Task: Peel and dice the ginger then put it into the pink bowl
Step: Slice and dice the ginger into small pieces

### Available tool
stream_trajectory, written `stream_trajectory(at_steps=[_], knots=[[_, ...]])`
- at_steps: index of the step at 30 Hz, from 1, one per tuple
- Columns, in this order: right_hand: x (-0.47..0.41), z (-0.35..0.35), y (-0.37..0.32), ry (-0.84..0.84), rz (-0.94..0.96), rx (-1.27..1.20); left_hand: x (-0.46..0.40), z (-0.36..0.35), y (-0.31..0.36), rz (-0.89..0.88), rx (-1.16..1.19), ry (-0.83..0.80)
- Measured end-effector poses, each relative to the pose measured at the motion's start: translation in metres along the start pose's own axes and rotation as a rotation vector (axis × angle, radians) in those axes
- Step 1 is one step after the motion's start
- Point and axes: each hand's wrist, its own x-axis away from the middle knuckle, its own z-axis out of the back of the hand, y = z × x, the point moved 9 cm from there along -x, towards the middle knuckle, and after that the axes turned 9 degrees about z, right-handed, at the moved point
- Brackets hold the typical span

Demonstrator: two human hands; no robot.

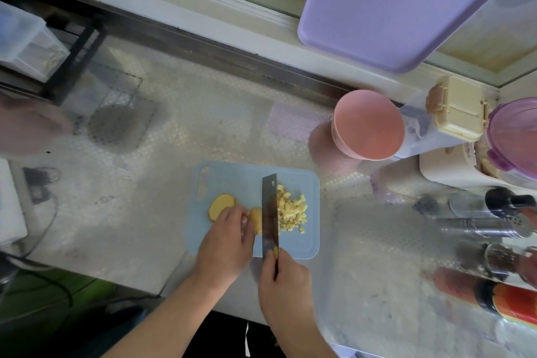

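Gripping the cleaver [269, 212], right hand [283, 285]; left hand's [225, 244] curled fingers [242, 216] pin pale ginger [256, 219] (dice [292, 213] beside).

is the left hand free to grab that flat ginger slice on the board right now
Probably not at once: the left hand is holding down the ginger piece beside the cleaver. The flat slice lies uncovered right by its fingers, so nothing else blocks it.

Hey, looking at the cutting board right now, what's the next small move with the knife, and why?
Probably bring the knife down through the ginger piece that the left hand steadies. The blade sits at its right edge, a diced pile lies beyond, a slice waits uncut, and the pink bowl looks empty.
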Motion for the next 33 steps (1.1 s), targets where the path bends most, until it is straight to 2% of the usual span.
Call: stream_trajectory(at_steps=[7,13,21,28,33], knots=[[-0.006,0.032,0.027,0.067,-0.072,-0.057,-0.003,-0.016,0.023,-0.024,-0.254,-0.022],[-0.009,0.042,0.031,0.091,-0.06,-0.072,-0.005,-0.017,0.031,-0.056,-0.342,-0.04],[-0.011,0.033,0.028,-0.055,0.031,0.055,-0.004,-0.01,0.032,-0.269,-0.473,-0.064],[-0.012,0.021,0.017,-0.157,0.091,0.18,0.002,-0.004,0.022,-0.325,-0.418,0.04],[-0.017,0.014,0.017,-0.186,0.097,0.244,0.002,-0.009,0.017,-0.351,-0.33,0.033]])
